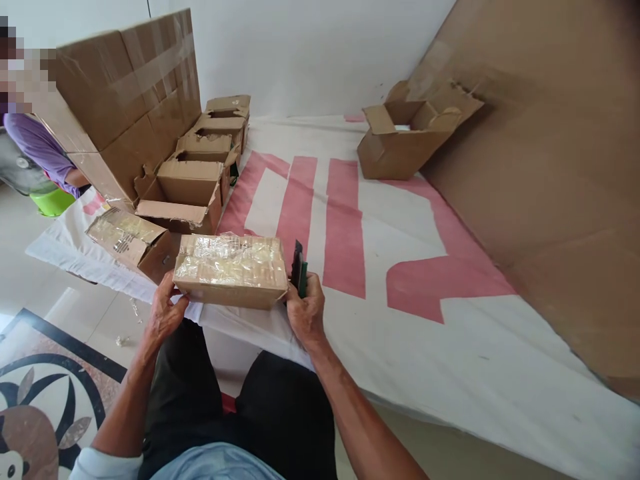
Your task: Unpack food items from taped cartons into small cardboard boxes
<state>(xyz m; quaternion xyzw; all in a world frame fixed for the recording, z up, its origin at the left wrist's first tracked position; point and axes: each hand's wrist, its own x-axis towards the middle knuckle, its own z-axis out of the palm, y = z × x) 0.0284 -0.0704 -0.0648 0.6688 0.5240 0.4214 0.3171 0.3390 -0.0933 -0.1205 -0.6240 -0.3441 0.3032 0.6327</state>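
In front of me, a closed cardboard box (pixel 230 267) lies at the table's near edge, with crinkled clear tape across its top. My left hand (pixel 167 308) grips its lower left corner, thumb in front and fingers partly hidden behind. Wrapped round a flat black-and-green object (pixel 301 270) is my right hand (pixel 306 310), close against the box's right end. What kind of object it is I cannot make out. A second taped box (pixel 131 241) rests at an angle just left of the first.
Several opened small cartons (pixel 187 187) stand in a row at the back left, beside a wall of stacked taped boxes (pixel 125 87). One open carton (pixel 393 150) sits at the back right, near a big cardboard sheet (pixel 540 167). A pink-and-white cloth (pixel 405 360) covers the table. A purple-sleeved person (pixel 43 150) is at far left.
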